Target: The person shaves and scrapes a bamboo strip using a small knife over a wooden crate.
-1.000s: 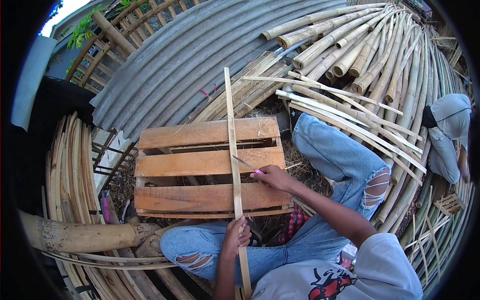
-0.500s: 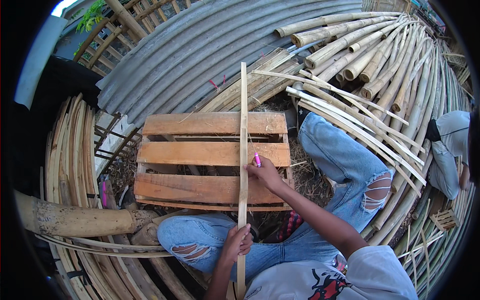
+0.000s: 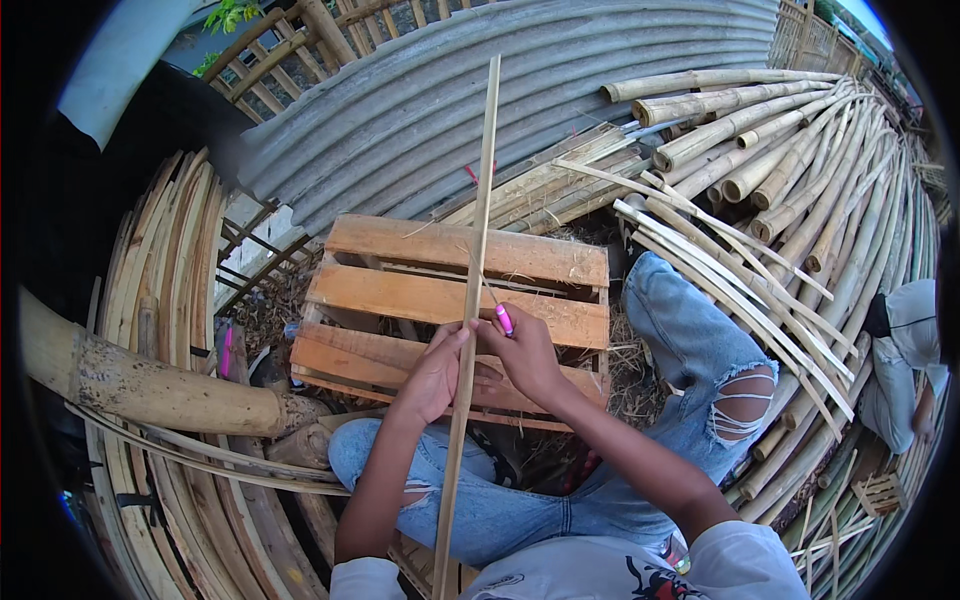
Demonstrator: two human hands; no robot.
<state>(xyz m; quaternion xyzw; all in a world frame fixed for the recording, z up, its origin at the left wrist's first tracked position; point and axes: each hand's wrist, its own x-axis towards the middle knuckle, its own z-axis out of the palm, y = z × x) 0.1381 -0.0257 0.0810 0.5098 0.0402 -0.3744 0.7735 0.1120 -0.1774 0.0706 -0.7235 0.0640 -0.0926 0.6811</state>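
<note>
A long, pale bamboo strip [image 3: 480, 215] stands slanted in front of me, from near my lap up past the wooden crate [image 3: 430, 295]. My left hand [image 3: 432, 378] is closed on the strip around its middle, thumb against it. Beside it, close to the strip's right side, my right hand [image 3: 525, 352] grips a slim tool with a pink handle [image 3: 504, 320]. A thin, dark blade or rod runs from that handle up toward the strip; its exact kind I cannot make out. Several fingers of both hands are hidden behind the strip.
Bundled bamboo slats [image 3: 165, 265] stand at the left, near a thick bamboo pole [image 3: 170, 395]. Corrugated sheeting [image 3: 400, 110] lies behind the crate. Cut bamboo poles [image 3: 740, 130] and loose pale strips [image 3: 740, 290] fill the right side. Another person [image 3: 905, 350] sits at the far right.
My left hand has moved up the strip from near my lap to beside my right hand. The strip reaches higher and leans more. The view has shifted, placing the crate further right.
</note>
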